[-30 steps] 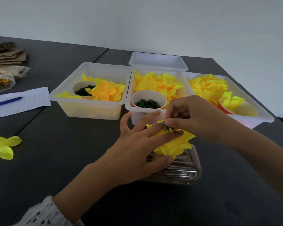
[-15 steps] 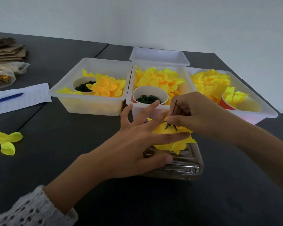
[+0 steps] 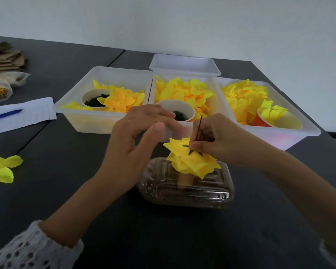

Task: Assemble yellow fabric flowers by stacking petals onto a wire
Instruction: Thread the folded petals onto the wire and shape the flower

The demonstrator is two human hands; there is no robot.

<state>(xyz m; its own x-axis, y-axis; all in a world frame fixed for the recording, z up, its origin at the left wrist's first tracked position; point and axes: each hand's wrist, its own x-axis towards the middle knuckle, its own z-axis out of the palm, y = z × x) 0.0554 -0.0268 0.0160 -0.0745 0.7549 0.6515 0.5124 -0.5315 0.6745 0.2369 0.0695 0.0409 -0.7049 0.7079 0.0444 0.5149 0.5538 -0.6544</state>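
Closest to the camera there's a white lacy sleeve (image 3: 17, 251) on the left arm, down in the bottom corner. A bit further out a clear plastic container (image 3: 186, 189) sits on the dark counter (image 3: 66, 171), and the half-built yellow flower (image 3: 192, 160) is perched right above it on some kind of short tan post (can't really tell what that is). The right hand (image 3: 217, 140) has its fingers curled in, pinching the thin dark wire (image 3: 199, 127) right where it comes up out of the middle of the flower, with a little green star-shaped piece sitting flat on the top petals at that spot. The left hand (image 3: 136, 140) is hovering just left of the flower, fingers loosely bent and spread, thumb up, not holding anything. Off on the left side of the counter are a few loose petals (image 3: 4, 166), and beyond those a sheet of lined paper (image 3: 33, 111) with a blue pen (image 3: 5, 115) on it. Behind the hands are three white tubs side by side, left tub (image 3: 105, 121), middle tub (image 3: 211, 105) and right tub (image 3: 299, 133), all full of yellow petals, each with a paper cup in it. Furthest back is an upside-down tub (image 3: 184, 65), plus some cardboard (image 3: 4, 57) at far left.
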